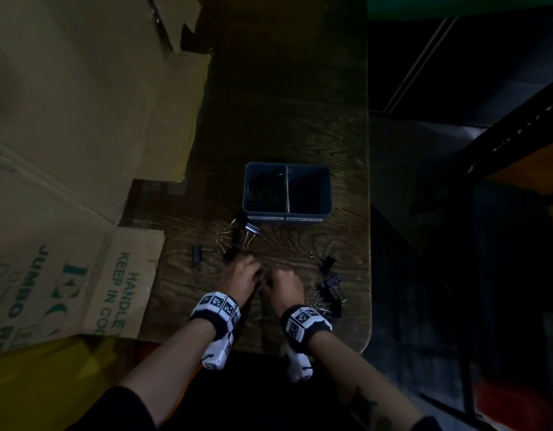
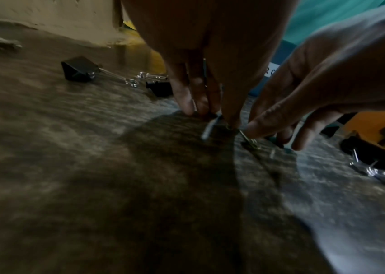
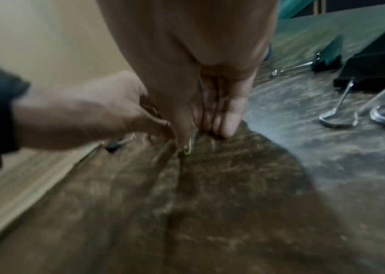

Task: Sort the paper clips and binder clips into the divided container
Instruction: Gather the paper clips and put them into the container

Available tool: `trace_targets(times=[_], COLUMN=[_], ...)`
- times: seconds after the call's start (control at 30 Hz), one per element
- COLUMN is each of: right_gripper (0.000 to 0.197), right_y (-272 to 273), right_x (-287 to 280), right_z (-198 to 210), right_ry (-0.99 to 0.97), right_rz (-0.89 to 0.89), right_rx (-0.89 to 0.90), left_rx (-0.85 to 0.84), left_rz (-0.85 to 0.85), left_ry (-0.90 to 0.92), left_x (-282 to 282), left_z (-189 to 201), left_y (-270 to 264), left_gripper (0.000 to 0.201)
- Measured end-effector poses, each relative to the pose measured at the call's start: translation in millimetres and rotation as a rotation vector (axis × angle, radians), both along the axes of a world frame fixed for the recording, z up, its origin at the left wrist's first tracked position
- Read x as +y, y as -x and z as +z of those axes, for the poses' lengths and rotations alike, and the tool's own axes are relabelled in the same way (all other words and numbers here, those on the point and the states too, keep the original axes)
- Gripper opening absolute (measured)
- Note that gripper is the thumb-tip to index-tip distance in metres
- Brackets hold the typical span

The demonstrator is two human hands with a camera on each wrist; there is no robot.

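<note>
Both my hands, left [image 1: 244, 276] and right [image 1: 284, 284], pinch paper clips [image 2: 210, 128] flat on the worktop [image 1: 284, 119], near the container [image 1: 287, 191]. Risk: thin wire slips my fingers [image 3: 229, 118], or snags the binder clips [image 1: 331, 284] alongside.

cardboard flap [image 1: 125, 281] printed "HANDLE", "KEEP IN", cardboard sheet [image 1: 35, 284] printed "JUMBO"

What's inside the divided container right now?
The divided container holds a dark tangle of paper clips in its left compartment; the right compartment looks empty, though shadow hides its floor.
</note>
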State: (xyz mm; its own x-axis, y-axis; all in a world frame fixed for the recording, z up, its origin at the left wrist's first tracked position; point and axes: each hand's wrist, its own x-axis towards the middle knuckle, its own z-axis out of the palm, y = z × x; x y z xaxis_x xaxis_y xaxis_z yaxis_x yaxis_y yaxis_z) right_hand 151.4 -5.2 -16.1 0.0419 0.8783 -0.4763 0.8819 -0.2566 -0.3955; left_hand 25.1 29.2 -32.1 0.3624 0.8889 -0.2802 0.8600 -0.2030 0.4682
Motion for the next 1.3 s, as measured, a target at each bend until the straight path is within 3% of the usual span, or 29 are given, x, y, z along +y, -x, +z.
trace_targets(times=[0.23, 0.4, 0.53, 0.73, 0.83, 0.93, 1.07, 1.2, 1.3], right_gripper=[0.018, 0.032, 0.032, 0.004, 0.009, 0.008, 0.007, 0.012, 0.011], right_y=[-2.9, -6.3, -6.0, -17.3, -20.1, -23.8, -34.1, -45.2, -55.9], right_x=[2.4, 5.1, -0.6, 25.8, 67.3, 107.6, 140.4, 130.1, 101.0], right_z=[-5.0, -5.4, 0.2, 24.0, 45.7, 68.0, 94.0, 88.3, 70.5], right_ry=[0.038, 0.149, 0.132, -0.037, -0.232, -0.426, -0.504, -0.514, -0.475], right_rz=[0.018, 0.044, 0.107, -0.149, -0.215, -0.235, -0.322, -0.385, -0.385], right_rx=[-0.076, -0.065, -0.043, 0.168, 0.213, 0.244, 0.233, 0.208, 0.193], left_rx=[0.098, 0.114, 0.113, 0.048, 0.017, -0.073, -0.185, -0.366, -0.47], left_rz=[0.228, 0.413, 0.358, 0.306, 0.284, 0.317, 0.335, 0.413, 0.416], left_ry=[0.09, 0.262, 0.317, 0.337, 0.363, 0.289, 0.07, -0.087, -0.057], left_x=[-14.8, -15.6, -14.2, -22.8, -11.7, 10.8, 56.8, 103.4, 124.0], left_z=[-1.5, 5.9, 6.2, 4.6, 12.1, 37.7, 77.7, 105.2, 105.8], left_y=[-4.6, -11.8, -16.0, -12.5, -11.7, -14.6, -18.5, -33.3, -43.6], left_gripper=[0.018, 0.012, 0.009, 0.01, 0.016, 0.015, 0.009, 0.011, 0.012])
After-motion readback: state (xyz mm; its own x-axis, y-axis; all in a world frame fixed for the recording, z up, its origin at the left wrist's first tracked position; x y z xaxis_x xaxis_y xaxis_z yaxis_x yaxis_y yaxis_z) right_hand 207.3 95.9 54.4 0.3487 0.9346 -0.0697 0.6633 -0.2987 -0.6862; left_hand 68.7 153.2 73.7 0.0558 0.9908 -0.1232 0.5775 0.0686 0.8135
